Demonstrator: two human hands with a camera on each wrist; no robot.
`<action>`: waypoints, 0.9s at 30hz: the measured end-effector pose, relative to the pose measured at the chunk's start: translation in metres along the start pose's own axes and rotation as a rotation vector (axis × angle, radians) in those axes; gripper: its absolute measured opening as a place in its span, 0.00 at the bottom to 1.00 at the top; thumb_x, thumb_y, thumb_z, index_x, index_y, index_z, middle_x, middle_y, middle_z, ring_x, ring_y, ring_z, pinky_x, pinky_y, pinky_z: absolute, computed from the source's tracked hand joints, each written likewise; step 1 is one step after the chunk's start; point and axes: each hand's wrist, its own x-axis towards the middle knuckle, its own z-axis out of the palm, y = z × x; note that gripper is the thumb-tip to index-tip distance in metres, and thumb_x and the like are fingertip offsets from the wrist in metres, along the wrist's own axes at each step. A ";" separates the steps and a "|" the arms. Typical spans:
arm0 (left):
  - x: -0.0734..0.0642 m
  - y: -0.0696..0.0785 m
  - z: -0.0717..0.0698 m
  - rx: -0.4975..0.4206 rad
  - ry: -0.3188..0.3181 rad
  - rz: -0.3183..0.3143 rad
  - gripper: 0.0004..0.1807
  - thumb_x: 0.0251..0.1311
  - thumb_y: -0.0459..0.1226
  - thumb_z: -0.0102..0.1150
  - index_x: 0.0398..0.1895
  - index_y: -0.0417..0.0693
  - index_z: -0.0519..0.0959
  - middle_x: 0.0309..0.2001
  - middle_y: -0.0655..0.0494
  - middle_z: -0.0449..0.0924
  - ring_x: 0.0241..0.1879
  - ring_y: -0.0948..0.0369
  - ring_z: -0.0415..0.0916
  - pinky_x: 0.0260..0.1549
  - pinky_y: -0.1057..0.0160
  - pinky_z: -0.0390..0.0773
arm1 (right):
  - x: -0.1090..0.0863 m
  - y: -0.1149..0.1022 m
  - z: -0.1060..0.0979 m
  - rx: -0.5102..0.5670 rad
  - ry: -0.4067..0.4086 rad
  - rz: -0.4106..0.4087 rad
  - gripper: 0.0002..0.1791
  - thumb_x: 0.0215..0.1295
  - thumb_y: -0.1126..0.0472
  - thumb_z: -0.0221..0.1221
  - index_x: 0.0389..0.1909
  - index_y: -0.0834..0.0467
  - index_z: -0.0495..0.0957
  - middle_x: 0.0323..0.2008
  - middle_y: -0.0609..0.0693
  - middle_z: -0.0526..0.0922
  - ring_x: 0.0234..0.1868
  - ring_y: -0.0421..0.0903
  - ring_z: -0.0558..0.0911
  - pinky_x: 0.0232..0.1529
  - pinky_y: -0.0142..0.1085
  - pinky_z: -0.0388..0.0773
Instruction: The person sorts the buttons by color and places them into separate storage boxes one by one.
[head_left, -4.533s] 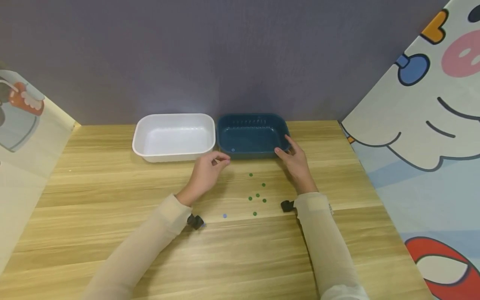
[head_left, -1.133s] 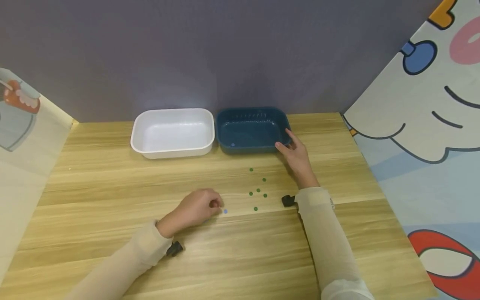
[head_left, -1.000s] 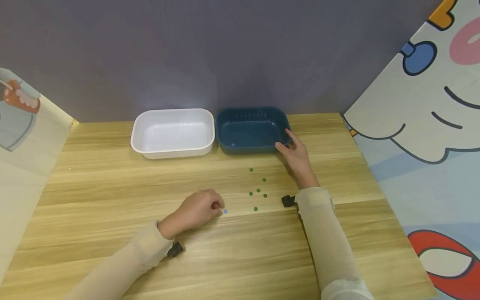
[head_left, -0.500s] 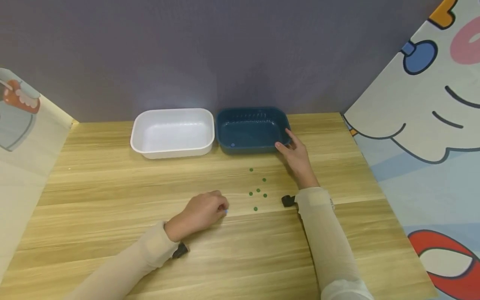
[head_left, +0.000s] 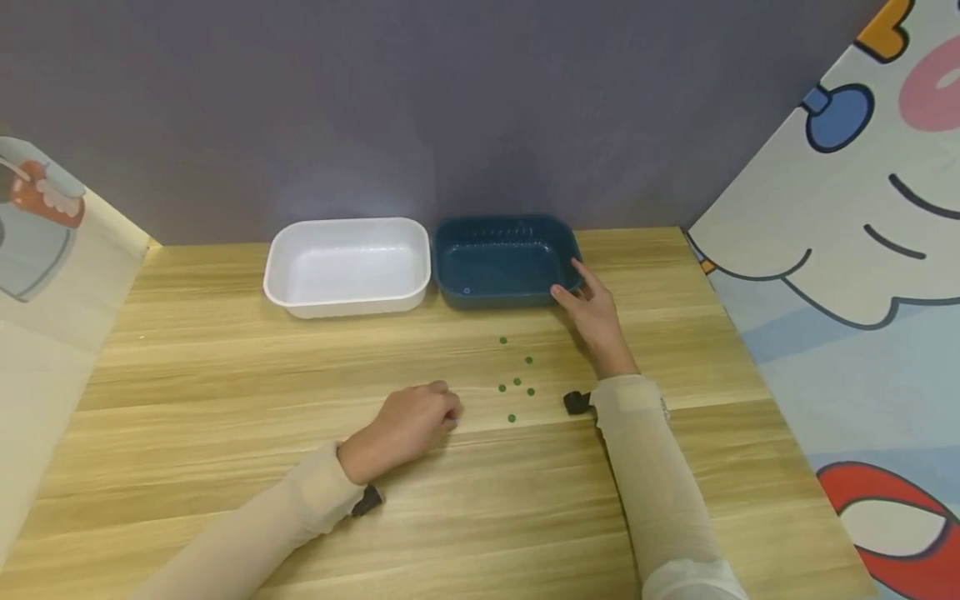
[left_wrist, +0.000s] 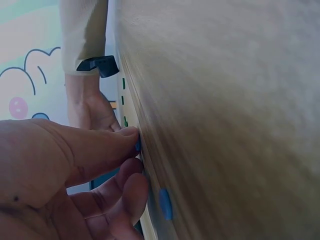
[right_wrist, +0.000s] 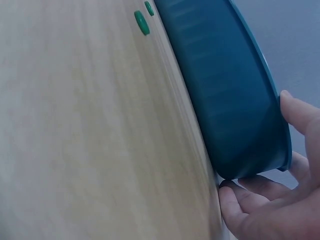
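Observation:
My left hand point(head_left: 416, 425) is low over the middle of the table, its thumb and fingers closing on a small blue disc point(left_wrist: 138, 145) at the tabletop. A second blue disc point(left_wrist: 165, 204) lies on the wood under the hand, hidden from the head view. My right hand point(head_left: 596, 325) grips the near right corner of a dark blue tray point(head_left: 502, 301), thumb at the rim and other fingers around the side. One small blue disc point(head_left: 467, 291) shows inside that tray. Several green discs point(head_left: 517, 382) lie scattered between the two hands.
A white tray point(head_left: 348, 307) stands left of the dark blue one, close beside it. Behind both rises a grey wall point(head_left: 480, 108). Printed panels point(head_left: 862, 242) border the wooden table point(head_left: 225, 375) on its sides.
My left hand came down from beside the trays to the table, then shifted slightly right over the blue disc, now covered in the head view. The right hand keeps its hold on the tray.

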 end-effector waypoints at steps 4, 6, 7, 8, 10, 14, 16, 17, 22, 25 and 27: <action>0.001 0.000 0.000 0.013 -0.003 0.004 0.02 0.61 0.36 0.70 0.33 0.51 0.84 0.33 0.59 0.78 0.31 0.61 0.79 0.26 0.62 0.80 | 0.001 0.000 0.000 -0.018 0.016 0.001 0.42 0.68 0.51 0.66 0.79 0.41 0.56 0.81 0.49 0.44 0.76 0.62 0.55 0.72 0.50 0.60; 0.002 0.001 -0.001 0.018 -0.003 0.006 0.03 0.61 0.36 0.70 0.33 0.52 0.84 0.33 0.60 0.78 0.30 0.62 0.78 0.25 0.62 0.79 | 0.001 0.000 -0.001 -0.022 0.020 0.000 0.42 0.68 0.50 0.66 0.79 0.41 0.57 0.81 0.50 0.44 0.76 0.62 0.56 0.72 0.51 0.60; 0.002 0.001 -0.002 0.020 -0.002 0.007 0.03 0.61 0.36 0.70 0.32 0.52 0.84 0.32 0.60 0.78 0.30 0.62 0.78 0.25 0.63 0.79 | 0.001 0.000 -0.001 -0.022 0.021 -0.001 0.42 0.68 0.50 0.66 0.79 0.40 0.57 0.81 0.50 0.44 0.76 0.62 0.56 0.72 0.51 0.60; 0.002 0.001 -0.002 0.023 -0.002 0.008 0.03 0.60 0.36 0.70 0.32 0.52 0.83 0.32 0.60 0.78 0.30 0.62 0.77 0.25 0.63 0.79 | 0.002 0.001 -0.001 -0.022 0.019 -0.002 0.42 0.68 0.50 0.66 0.79 0.40 0.57 0.81 0.50 0.44 0.76 0.62 0.56 0.72 0.51 0.60; 0.002 0.002 -0.002 0.026 0.004 0.012 0.04 0.60 0.35 0.70 0.31 0.52 0.82 0.31 0.61 0.77 0.29 0.62 0.77 0.25 0.63 0.78 | 0.001 0.001 -0.001 -0.022 0.015 0.002 0.42 0.68 0.50 0.66 0.79 0.40 0.56 0.81 0.50 0.44 0.76 0.61 0.56 0.72 0.51 0.60; 0.001 0.002 -0.001 0.024 0.017 0.024 0.07 0.59 0.33 0.69 0.29 0.52 0.80 0.29 0.62 0.75 0.27 0.64 0.74 0.23 0.64 0.76 | 0.000 -0.002 -0.002 -0.010 0.000 0.020 0.43 0.68 0.53 0.66 0.79 0.42 0.55 0.81 0.50 0.43 0.76 0.60 0.55 0.72 0.50 0.60; 0.001 0.003 -0.001 0.018 0.024 0.027 0.08 0.59 0.33 0.69 0.27 0.53 0.79 0.28 0.62 0.75 0.26 0.65 0.73 0.22 0.64 0.75 | -0.003 -0.008 -0.001 0.002 -0.007 0.026 0.43 0.69 0.55 0.65 0.80 0.44 0.54 0.81 0.52 0.43 0.76 0.61 0.54 0.72 0.50 0.60; 0.000 0.003 -0.001 0.015 0.026 0.026 0.09 0.59 0.32 0.68 0.27 0.53 0.79 0.27 0.63 0.75 0.26 0.65 0.72 0.22 0.65 0.75 | -0.005 -0.012 -0.001 0.008 -0.010 0.027 0.43 0.69 0.56 0.65 0.80 0.46 0.54 0.81 0.53 0.43 0.76 0.62 0.54 0.72 0.51 0.60; 0.000 0.003 -0.004 -0.008 0.036 -0.012 0.09 0.59 0.31 0.64 0.25 0.54 0.79 0.26 0.64 0.76 0.25 0.65 0.72 0.21 0.64 0.74 | -0.017 -0.030 0.001 -0.007 -0.022 0.023 0.42 0.71 0.58 0.63 0.80 0.52 0.53 0.80 0.58 0.42 0.76 0.65 0.54 0.71 0.52 0.61; 0.000 0.003 -0.006 -0.014 0.044 -0.030 0.10 0.59 0.30 0.62 0.24 0.55 0.78 0.24 0.65 0.75 0.24 0.65 0.72 0.19 0.63 0.73 | -0.020 -0.033 0.002 -0.016 -0.024 0.023 0.41 0.71 0.58 0.62 0.80 0.53 0.53 0.80 0.58 0.43 0.76 0.64 0.54 0.71 0.51 0.61; 0.000 0.002 -0.006 -0.013 0.048 -0.034 0.10 0.59 0.30 0.62 0.24 0.55 0.78 0.24 0.65 0.74 0.23 0.66 0.71 0.18 0.64 0.72 | -0.022 -0.034 0.003 -0.015 -0.022 0.021 0.41 0.71 0.58 0.63 0.80 0.53 0.53 0.80 0.58 0.44 0.76 0.64 0.54 0.72 0.51 0.60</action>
